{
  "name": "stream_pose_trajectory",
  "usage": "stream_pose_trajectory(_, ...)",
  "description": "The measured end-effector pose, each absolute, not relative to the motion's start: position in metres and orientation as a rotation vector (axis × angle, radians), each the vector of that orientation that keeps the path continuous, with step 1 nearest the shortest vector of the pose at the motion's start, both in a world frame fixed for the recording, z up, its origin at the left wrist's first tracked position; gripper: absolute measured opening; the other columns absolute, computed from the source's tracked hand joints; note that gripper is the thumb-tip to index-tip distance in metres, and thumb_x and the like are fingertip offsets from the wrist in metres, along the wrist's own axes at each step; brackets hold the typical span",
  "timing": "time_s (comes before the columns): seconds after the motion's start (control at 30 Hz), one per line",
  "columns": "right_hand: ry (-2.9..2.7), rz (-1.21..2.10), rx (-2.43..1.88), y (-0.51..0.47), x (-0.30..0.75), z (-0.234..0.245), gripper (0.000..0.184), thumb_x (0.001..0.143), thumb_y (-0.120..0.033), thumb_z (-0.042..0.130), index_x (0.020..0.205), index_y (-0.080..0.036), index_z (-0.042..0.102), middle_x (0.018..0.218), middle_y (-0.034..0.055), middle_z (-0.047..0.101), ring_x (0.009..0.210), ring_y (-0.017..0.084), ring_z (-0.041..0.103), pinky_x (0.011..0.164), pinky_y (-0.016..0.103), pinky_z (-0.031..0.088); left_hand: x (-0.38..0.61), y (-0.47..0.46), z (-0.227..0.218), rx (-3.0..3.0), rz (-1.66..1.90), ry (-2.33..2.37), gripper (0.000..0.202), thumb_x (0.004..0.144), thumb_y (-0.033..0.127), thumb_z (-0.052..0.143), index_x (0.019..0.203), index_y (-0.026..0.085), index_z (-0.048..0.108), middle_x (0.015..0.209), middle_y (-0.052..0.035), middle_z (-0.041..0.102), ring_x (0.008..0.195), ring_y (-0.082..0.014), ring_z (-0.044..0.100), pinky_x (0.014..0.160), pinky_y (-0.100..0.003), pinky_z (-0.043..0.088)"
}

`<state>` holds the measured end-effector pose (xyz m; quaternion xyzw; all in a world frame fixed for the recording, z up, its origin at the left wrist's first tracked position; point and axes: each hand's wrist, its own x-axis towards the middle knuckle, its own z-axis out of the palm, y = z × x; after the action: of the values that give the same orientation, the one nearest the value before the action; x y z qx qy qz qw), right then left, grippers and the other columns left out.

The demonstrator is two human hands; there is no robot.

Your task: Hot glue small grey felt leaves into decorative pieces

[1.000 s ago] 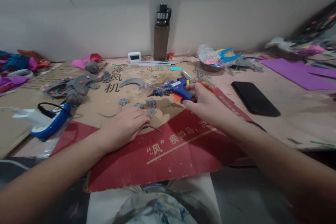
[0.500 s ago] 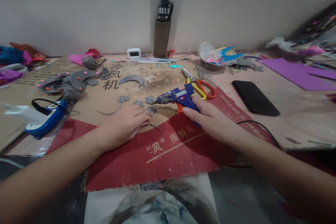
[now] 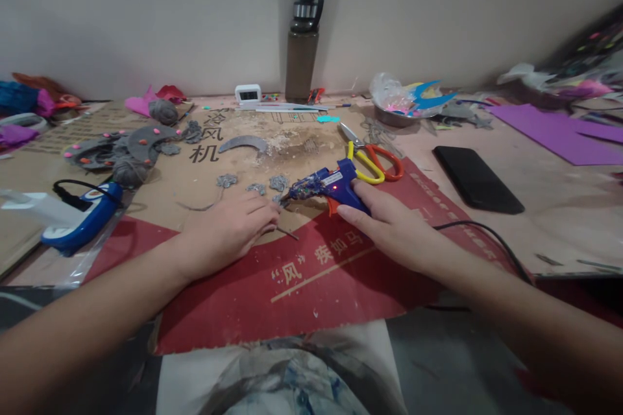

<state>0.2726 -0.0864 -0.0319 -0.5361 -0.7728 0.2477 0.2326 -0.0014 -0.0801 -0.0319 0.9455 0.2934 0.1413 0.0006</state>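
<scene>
My right hand point(image 3: 389, 217) is wrapped round the handle of a blue hot glue gun point(image 3: 335, 183), whose red light glows. Its clotted nozzle points left and down, at a small grey yarn piece point(image 3: 278, 198) by my left fingertips. My left hand point(image 3: 231, 230) rests on the cardboard point(image 3: 233, 311) with its fingers closed on that piece; the fingers partly hide it. A thin grey strand point(image 3: 287, 233) sticks out from below this hand. Just beyond lie small grey yarn flowers point(image 3: 278, 183) and a grey crescent point(image 3: 243, 142).
Scissors point(image 3: 372, 159) with red and yellow handles lie behind the glue gun. To the right are a black phone point(image 3: 477, 179) and a black cable point(image 3: 487, 230). A blue power strip point(image 3: 82, 224) sits at left, a bottle point(image 3: 302, 65) and a metal bowl point(image 3: 396, 118) at the back.
The glue gun's nozzle has moved slightly left and down, from above the flowers to the piece at my left fingertips. My left hand stays almost still.
</scene>
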Motion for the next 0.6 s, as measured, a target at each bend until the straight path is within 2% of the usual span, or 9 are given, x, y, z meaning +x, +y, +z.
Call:
stream_pose_trajectory(0.13,-2.137,0.626,-1.511,-0.0873,0.2743,-0.0326,0.042,0.092,-0.044,0.043,0.126,-0.020,0.052,0.120,0.0112,0.063,0.108,0.028,0.061,0.091,0.039,0.048,-0.0011,-0.0800,-0.0322,2.975,0.450,0.922,0.017,0.094,0.018,0.043,0.092,0.016,0.059,0.102,-0.0092,0.066,0.092,-0.0190,0.059,0.082,-0.035,0.049)
stream_pose_trajectory(0.4,-2.088,0.649,-1.438,-0.0882,0.2741,-0.0267,0.039,0.091,-0.046,0.044,0.118,-0.021,0.055,0.114,0.0079,0.065,0.102,0.025,0.061,0.090,0.037,0.048,-0.0004,-0.0819,-0.0304,2.969,0.420,0.956,0.019,0.095,0.019,0.042,0.093,0.016,0.060,0.102,-0.0094,0.067,0.092,-0.0189,0.060,0.082,-0.034,0.049)
stream_pose_trajectory(0.6,-2.126,0.637,-1.507,-0.0877,0.2709,-0.0280,0.038,0.092,-0.043,0.042,0.120,-0.019,0.053,0.114,0.0101,0.064,0.100,0.026,0.063,0.086,0.038,0.050,-0.0008,-0.0810,-0.0315,2.970,0.423,0.958,0.018,0.094,0.019,0.042,0.093,0.016,0.061,0.103,-0.0096,0.067,0.094,-0.0194,0.061,0.083,-0.035,0.049)
